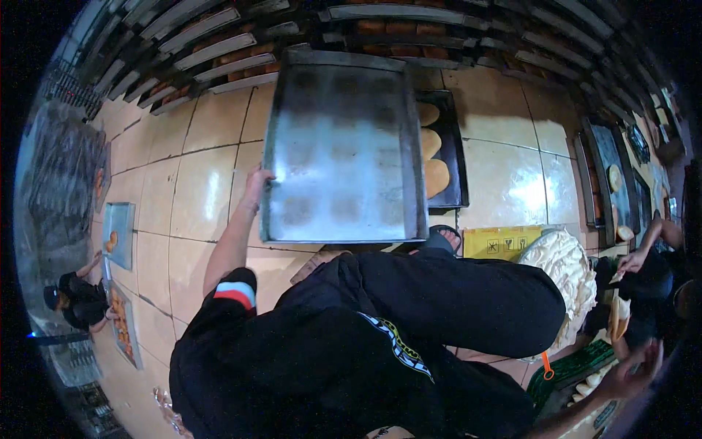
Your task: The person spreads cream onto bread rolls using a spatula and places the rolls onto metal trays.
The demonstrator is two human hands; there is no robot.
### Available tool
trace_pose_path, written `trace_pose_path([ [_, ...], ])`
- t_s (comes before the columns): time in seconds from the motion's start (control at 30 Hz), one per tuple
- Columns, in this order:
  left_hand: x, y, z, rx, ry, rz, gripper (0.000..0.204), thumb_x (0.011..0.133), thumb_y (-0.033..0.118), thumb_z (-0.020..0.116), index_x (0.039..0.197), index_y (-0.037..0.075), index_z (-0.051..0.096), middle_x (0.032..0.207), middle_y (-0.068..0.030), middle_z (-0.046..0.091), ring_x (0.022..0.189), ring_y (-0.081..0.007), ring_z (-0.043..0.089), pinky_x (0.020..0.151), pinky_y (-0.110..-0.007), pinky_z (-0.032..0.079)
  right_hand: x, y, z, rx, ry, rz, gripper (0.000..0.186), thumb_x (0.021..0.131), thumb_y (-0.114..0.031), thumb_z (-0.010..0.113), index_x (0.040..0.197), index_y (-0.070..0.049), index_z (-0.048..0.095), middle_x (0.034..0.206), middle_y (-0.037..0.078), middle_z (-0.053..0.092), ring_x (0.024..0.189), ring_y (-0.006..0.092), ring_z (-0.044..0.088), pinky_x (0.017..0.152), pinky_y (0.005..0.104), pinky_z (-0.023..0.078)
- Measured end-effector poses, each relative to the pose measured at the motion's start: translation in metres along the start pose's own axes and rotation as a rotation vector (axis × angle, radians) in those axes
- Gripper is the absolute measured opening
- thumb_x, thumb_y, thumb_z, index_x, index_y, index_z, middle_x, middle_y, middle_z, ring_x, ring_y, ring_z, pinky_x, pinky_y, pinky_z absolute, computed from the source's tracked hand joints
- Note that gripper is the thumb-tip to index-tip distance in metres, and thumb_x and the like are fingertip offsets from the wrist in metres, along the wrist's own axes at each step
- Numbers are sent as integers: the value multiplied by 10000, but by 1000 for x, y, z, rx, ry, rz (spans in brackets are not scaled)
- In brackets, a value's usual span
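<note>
While the left grip (257,184) clamps the metal tray (344,150) by its edge — tray to its right — a one-sided hold could tip it onto the buns (436,178) beyond; right grip (639,370): cannot tell.

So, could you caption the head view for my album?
The left hand grips a metal baking tray, partly hiding a dark tray of golden bread rolls.

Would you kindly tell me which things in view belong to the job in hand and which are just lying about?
Seemingly part of the job:
metal baking tray, gripped by the left hand
dark tray, partly hidden behind it
oblong bread rolls in that dark tray

Apparently just lying about:
yellow carton
orange handle
stacked trays at the picture's top
</note>
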State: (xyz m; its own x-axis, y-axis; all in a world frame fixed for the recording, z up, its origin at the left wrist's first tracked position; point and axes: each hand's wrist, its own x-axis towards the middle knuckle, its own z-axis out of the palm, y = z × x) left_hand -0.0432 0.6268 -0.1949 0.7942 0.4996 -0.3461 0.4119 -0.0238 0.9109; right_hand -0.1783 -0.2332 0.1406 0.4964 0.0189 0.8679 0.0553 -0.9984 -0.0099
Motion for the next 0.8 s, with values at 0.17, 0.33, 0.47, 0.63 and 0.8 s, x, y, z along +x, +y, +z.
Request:
trace_pose_path([
  [0.17, -83, 45, -57, -41, 78, 87, 910, 663, 71, 538, 1542, 149, 315, 779, 9, 546, 639, -89, 507, 545, -223, 425, 30, -54, 56, 92, -28, -181, 269, 917, 42, 628, 1180, 29, 570, 1117, 202, 639, 990, 272, 640, 819, 329, 537],
  [0.33, -170, -34, -160, -332, 213, 86, 540, 707, 147, 565, 1235, 47, 524, 898, -41, 582, 804, -191, 590, 728, -326, 526, 17, -99, 99, 278, -149, -216, 258, 906, 62, 627, 1154, 17, 576, 1098, 188, 628, 970, 273, 633, 770, 324, 537],
  [0.47, -196, -137, -230, -456, 527, -54, 373, 697, 145, 563, 1060, 59, 569, 889, -54, 578, 804, -227, 586, 742, -372, 516, 1, -109, 112, 380, -199, -140, 212, 911, 64, 611, 1115, 6, 604, 1076, 149, 626, 828, 197, 624, 645, 253, 504],
  [0.63, -165, -190, -213, -863, 864, -14, 367, 668, 102, 569, 1028, 30, 579, 1024, -113, 598, 975, -286, 582, 826, -431, 499, -5, -115, 118, 401, -255, -118, 220, 904, 59, 613, 1114, -5, 614, 1047, 130, 622, 739, 167, 581, 550, 231, 431],
  [0.8, -123, -212, -191, -902, 1209, 51, 617, 688, 93, 574, 1272, 70, 377, 1191, -169, 536, 1070, -330, 567, 896, -491, 499, -6, -124, 119, 415, -315, -130, 224, 895, 70, 606, 1101, -17, 626, 1039, 135, 622, 763, 183, 588, 555, 244, 458],
])
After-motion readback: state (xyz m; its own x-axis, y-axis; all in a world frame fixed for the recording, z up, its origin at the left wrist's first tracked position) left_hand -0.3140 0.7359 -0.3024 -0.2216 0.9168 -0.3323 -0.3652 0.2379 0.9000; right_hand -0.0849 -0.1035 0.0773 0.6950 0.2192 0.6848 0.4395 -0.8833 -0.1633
